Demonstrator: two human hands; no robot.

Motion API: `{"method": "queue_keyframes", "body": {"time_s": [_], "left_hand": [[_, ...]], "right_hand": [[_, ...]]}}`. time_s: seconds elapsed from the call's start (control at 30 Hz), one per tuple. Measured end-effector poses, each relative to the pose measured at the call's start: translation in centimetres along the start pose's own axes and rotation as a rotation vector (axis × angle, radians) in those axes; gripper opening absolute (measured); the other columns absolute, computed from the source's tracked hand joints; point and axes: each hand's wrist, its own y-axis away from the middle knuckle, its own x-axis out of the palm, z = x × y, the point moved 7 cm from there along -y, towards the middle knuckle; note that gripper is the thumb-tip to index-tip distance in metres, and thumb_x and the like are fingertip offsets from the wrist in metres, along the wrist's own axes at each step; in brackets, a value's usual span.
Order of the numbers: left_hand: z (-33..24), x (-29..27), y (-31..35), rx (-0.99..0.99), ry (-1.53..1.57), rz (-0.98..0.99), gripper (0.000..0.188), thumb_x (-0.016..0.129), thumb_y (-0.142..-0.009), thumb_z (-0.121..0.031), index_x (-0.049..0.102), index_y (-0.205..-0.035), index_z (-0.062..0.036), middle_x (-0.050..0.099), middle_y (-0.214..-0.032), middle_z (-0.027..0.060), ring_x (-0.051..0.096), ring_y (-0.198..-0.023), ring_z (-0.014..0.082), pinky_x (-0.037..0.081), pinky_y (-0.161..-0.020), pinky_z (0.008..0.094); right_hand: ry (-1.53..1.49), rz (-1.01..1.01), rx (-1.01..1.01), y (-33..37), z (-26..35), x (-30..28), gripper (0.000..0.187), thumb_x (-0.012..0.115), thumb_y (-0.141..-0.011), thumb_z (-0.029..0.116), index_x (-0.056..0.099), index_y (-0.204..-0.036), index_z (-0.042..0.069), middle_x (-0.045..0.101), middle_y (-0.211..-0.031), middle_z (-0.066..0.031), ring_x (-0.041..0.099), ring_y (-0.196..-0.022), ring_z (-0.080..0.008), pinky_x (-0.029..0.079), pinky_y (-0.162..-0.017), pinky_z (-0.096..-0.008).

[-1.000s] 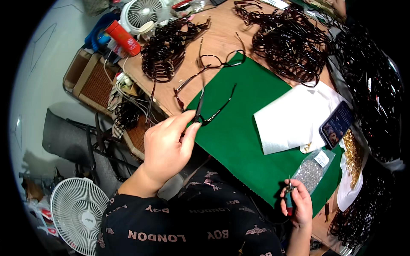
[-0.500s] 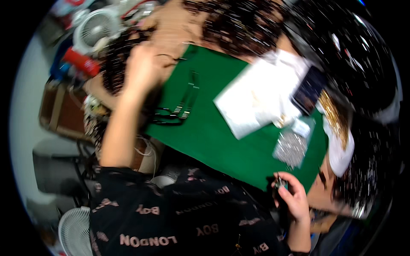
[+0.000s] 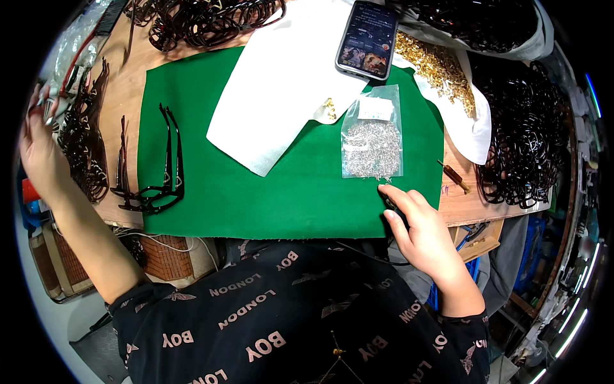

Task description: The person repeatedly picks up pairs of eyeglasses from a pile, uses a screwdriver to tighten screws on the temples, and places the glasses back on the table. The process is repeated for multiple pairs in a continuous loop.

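My left hand reaches out at the far left with its fingers apart, beside a pile of dark spectacle parts. No held thing shows in it. My right hand is curled at the front right of the green mat, around a dark tool mostly hidden by the fingers. Its fingertips are just below a clear bag of small silver screws, where a few loose ones lie. Dark spectacle frames rest at the mat's left edge, their temples pointing away from me.
A white cloth lies across the mat, with a phone on it and a few gold pieces. More gold pieces fill a white bag at right. Dark frames are heaped beyond. A small screwdriver lies near the mat's right edge.
My view has turned, so the mat sits straighter. My left hand has gone farther left, away from the mat. The right hand has moved from the front edge up to the bag of screws.
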Motion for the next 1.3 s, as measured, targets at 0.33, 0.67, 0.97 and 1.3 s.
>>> {"method": "queue_keyframes", "body": {"time_s": [0.33, 0.67, 0.97, 1.3], "left_hand": [[-11.7, 5.9, 9.2, -0.277, 1.012, 0.617, 0.049, 0.054, -0.083, -0.023, 0.040, -0.122, 0.0038, 0.050, -0.093, 0.0101, 0.049, -0.069, 0.0091, 0.041, -0.054, 0.0186], [-15.0, 13.4, 16.8, -0.770, 1.992, 0.455, 0.054, 0.033, -0.094, -0.019, 0.010, -0.138, 0.0020, 0.058, -0.055, 0.0012, 0.040, -0.037, 0.0070, 0.033, -0.039, 0.0230], [-17.8, 20.9, 27.5, -1.511, 2.250, 0.587, 0.029, 0.043, -0.092, -0.021, 0.048, -0.110, 0.0013, 0.046, -0.066, 0.0017, 0.039, -0.054, 0.0096, 0.031, -0.048, 0.0225], [-17.2, 21.5, 28.6, -1.534, 2.151, 0.627, 0.036, 0.054, -0.087, -0.020, 0.050, -0.114, 0.0027, 0.047, -0.113, 0.0065, 0.039, -0.055, 0.0076, 0.029, -0.048, 0.0196]], "right_hand": [[0.087, -0.009, -0.029, 0.1, 0.4, 0.2, 0.032, 0.057, -0.083, 0.012, 0.055, -0.114, 0.010, 0.050, -0.076, -0.0122, 0.056, -0.061, -0.0295, 0.047, -0.054, -0.0369], [0.113, -0.002, -0.007, 0.6, -0.2, -0.1, 0.032, 0.057, -0.082, 0.012, 0.055, -0.114, 0.010, 0.049, -0.076, -0.0129, 0.055, -0.061, -0.0303, 0.046, -0.055, -0.0375], [-0.965, 0.560, 0.339, 0.6, 1.7, 2.9, 0.030, 0.047, -0.090, 0.007, 0.050, -0.120, 0.010, 0.045, -0.065, -0.0011, 0.050, -0.050, -0.0116, 0.040, -0.046, -0.0231], [-1.405, 0.802, 0.480, -0.5, 4.3, 5.3, 0.033, 0.042, -0.094, 0.017, 0.042, -0.125, 0.008, 0.046, -0.067, 0.0003, 0.044, -0.044, -0.0072, 0.029, -0.036, -0.0177]]}}
